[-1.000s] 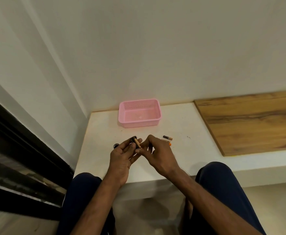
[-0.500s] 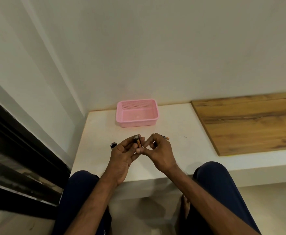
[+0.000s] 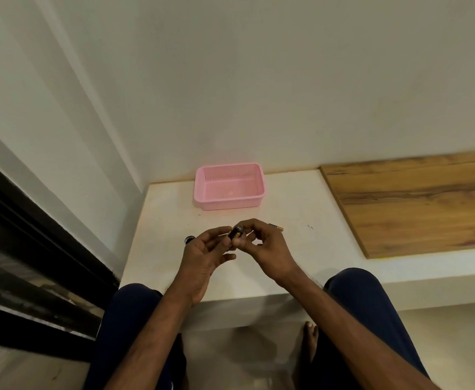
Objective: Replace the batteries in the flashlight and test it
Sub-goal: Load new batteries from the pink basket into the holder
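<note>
Above the white counter [image 3: 163, 220] my left hand [image 3: 202, 257] holds a small black battery holder [image 3: 235, 232] between thumb and fingers. My right hand [image 3: 267, 246] pinches the holder's top end, where a battery with an orange band sits pushed in. A black flashlight part [image 3: 188, 240] lies on the counter just left of my left hand. One loose battery [image 3: 276, 227] with an orange tip lies behind my right hand, partly hidden by it.
A pink perforated basket [image 3: 229, 205] stands near the wall behind my hands. A wooden board [image 3: 416, 206] covers the counter to the right. My knees press against the counter's front edge; a dark window frame [image 3: 33, 220] runs along the left.
The battery stuck out of the holder a second ago; now it sits deeper in it. My right fingers have closed over the holder's end. The view has shifted slightly.
</note>
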